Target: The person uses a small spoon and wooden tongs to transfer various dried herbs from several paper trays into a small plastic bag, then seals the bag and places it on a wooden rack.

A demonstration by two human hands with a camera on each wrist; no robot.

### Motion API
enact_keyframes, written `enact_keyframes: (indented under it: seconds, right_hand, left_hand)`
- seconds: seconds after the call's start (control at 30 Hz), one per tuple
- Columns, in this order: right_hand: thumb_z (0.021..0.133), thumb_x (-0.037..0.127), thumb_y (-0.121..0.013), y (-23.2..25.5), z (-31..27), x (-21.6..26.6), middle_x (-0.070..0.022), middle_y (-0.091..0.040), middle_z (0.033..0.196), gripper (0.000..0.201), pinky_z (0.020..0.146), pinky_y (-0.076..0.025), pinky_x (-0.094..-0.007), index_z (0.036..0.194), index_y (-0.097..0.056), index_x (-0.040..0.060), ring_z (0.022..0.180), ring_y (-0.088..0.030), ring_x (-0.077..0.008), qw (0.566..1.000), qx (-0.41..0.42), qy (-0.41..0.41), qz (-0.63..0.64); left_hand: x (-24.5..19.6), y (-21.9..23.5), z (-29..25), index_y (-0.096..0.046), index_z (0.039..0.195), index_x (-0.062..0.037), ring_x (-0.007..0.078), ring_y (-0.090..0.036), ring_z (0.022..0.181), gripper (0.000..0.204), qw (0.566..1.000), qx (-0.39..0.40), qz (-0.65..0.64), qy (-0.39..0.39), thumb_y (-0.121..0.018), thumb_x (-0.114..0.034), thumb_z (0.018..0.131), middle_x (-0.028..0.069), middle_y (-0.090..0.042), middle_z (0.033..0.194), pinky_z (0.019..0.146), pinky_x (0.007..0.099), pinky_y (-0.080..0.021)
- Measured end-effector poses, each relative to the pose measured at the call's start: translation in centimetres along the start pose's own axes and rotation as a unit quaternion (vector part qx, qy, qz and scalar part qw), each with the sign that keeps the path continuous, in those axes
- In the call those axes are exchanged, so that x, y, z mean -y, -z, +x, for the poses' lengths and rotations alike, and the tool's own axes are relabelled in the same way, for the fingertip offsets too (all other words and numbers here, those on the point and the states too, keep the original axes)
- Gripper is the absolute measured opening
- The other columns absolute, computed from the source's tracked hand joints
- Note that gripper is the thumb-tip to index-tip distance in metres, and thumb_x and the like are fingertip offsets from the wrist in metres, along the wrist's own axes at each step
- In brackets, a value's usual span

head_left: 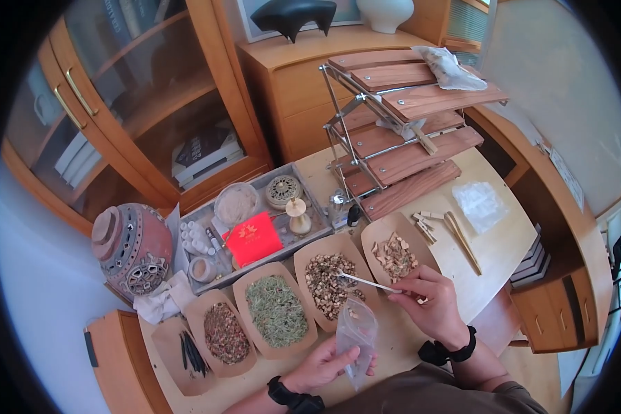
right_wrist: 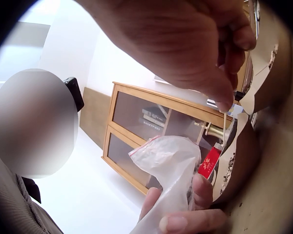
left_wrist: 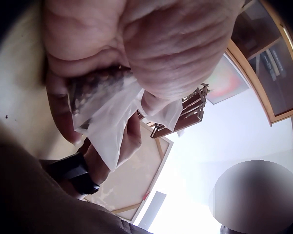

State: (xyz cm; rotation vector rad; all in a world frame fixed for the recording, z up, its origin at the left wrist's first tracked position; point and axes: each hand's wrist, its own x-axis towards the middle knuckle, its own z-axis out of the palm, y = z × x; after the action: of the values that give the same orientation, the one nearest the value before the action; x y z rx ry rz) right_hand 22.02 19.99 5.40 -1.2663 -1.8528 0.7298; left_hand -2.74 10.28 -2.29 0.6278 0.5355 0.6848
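The left hand (head_left: 330,363) grips a clear plastic bag (head_left: 357,338) with its mouth upward; the left wrist view shows brown pieces inside the bag (left_wrist: 105,105). Between thumb and fingers, the right hand (head_left: 431,303) pinches a thin white spoon (head_left: 369,282). The spoon's far end lies in the brown chopped pieces (head_left: 326,291) of a paper tray (head_left: 303,257), just above the bag's mouth. In the right wrist view the right hand (right_wrist: 185,44) is above the bag (right_wrist: 168,161), whose zip edge has a red line.
Other paper trays hold pale chips (head_left: 395,255), green herbs (head_left: 277,310), reddish bits (head_left: 225,334) and dark sticks (head_left: 191,353). Behind them are a grey tray with a red packet (head_left: 253,239), a patterned jar (head_left: 134,241) and a wooden rack (head_left: 421,145). Tongs (head_left: 464,241) lie at right.
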Motion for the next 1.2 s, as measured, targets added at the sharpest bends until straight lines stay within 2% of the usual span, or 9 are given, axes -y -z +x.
enact_keyframes:
  seconds: [0.27,0.47,0.53,0.73,0.87,0.93,0.97,1.03,1.2]
  right_hand:
    - [0.080,0.000,-0.089,3.2,-1.0,1.5,-0.0075,-0.071,0.089,0.022,0.063,-0.054,-0.0310,0.100,-0.083,0.0048,0.076,-0.070,-0.0199,1.000,-0.024,0.011,-0.009]
    - [0.074,0.001,-0.091,5.7,-2.0,2.5,-0.0067,-0.069,0.086,0.025,0.059,-0.051,-0.0322,0.098,-0.082,0.0047,0.072,-0.066,-0.0211,0.991,-0.030,0.100,-0.085]
    - [0.072,0.001,-0.091,6.1,-2.0,2.9,-0.0053,-0.068,0.084,0.027,0.057,-0.049,-0.0325,0.097,-0.081,0.0054,0.070,-0.064,-0.0207,0.976,-0.017,0.178,-0.128]
    - [0.071,0.001,-0.091,6.2,-1.9,3.3,-0.0038,-0.067,0.083,0.029,0.056,-0.048,-0.0327,0.098,-0.080,0.0068,0.070,-0.063,-0.0199,0.963,-0.019,0.210,-0.166]
    - [0.072,0.001,-0.091,6.1,-1.9,3.3,-0.0048,-0.067,0.083,0.028,0.056,-0.048,-0.0326,0.097,-0.080,0.0056,0.070,-0.064,-0.0212,0.969,-0.038,0.192,-0.149]
    - [0.074,0.001,-0.090,5.7,-1.9,2.9,-0.0063,-0.067,0.084,0.026,0.058,-0.050,-0.0335,0.097,-0.080,0.0040,0.071,-0.065,-0.0233,0.980,-0.065,0.132,-0.135]
    - [0.074,0.001,-0.090,5.5,-1.9,2.6,-0.0063,-0.067,0.084,0.026,0.058,-0.050,-0.0335,0.097,-0.080,0.0040,0.071,-0.065,-0.0233,0.980,-0.063,0.133,-0.134]
    - [0.075,0.001,-0.089,5.0,-2.0,2.2,-0.0082,-0.067,0.085,0.024,0.061,-0.052,-0.0346,0.096,-0.080,0.0031,0.072,-0.066,-0.0256,0.988,-0.041,0.067,-0.132]
    - [0.076,0.003,-0.089,4.7,-1.9,3.1,-0.0087,-0.068,0.086,0.021,0.064,-0.054,-0.0368,0.095,-0.081,0.0043,0.074,-0.067,-0.0270,0.989,0.015,0.034,-0.144]
  left_hand:
    - [-0.3,-0.4,0.0,-0.043,0.155,-0.0010,0.0238,-0.067,0.117,0.053,0.999,-0.012,-0.039,-0.004,-0.052,-0.033,0.114,0.0128,-0.066,0.128,0.102,0.0475,-0.057]
    - [-0.3,-0.2,0.1,-0.043,0.155,-0.0024,0.0236,-0.067,0.117,0.052,0.999,0.003,-0.043,-0.013,-0.052,-0.033,0.115,0.0122,-0.066,0.128,0.102,0.0469,-0.057]
    - [-0.3,-0.1,0.2,-0.051,0.144,-0.0020,0.0225,-0.068,0.119,0.040,0.997,0.013,-0.067,-0.019,-0.051,-0.029,0.116,0.0112,-0.067,0.131,0.105,0.0446,-0.056]
    - [-0.5,-0.3,0.1,-0.051,0.144,-0.0021,0.0221,-0.068,0.119,0.038,0.997,0.007,-0.074,-0.014,-0.050,-0.028,0.116,0.0111,-0.068,0.130,0.106,0.0443,-0.056]
    - [-0.5,-0.3,0.0,-0.052,0.145,-0.0024,0.0208,-0.068,0.119,0.038,0.998,-0.001,-0.065,-0.015,-0.050,-0.028,0.116,0.0107,-0.067,0.130,0.106,0.0420,-0.055]
    - [-0.2,0.2,-0.1,-0.043,0.154,-0.0028,0.0226,-0.068,0.117,0.047,0.999,0.015,0.033,0.006,-0.052,-0.027,0.115,0.0113,-0.067,0.129,0.103,0.0442,-0.055]
    - [-0.2,0.1,-0.1,-0.043,0.154,-0.0028,0.0226,-0.068,0.117,0.047,0.999,0.013,0.032,0.004,-0.052,-0.027,0.115,0.0113,-0.067,0.129,0.103,0.0442,-0.055]
    - [-0.7,-0.4,-0.1,-0.042,0.155,-0.0029,0.0220,-0.068,0.116,0.046,0.996,0.049,0.073,-0.007,-0.053,-0.022,0.114,0.0110,-0.068,0.130,0.104,0.0422,-0.054]
    - [-1.3,-0.9,0.0,-0.040,0.156,-0.0034,0.0211,-0.068,0.116,0.048,0.995,0.069,0.072,-0.014,-0.055,-0.019,0.114,0.0109,-0.068,0.130,0.104,0.0413,-0.053]
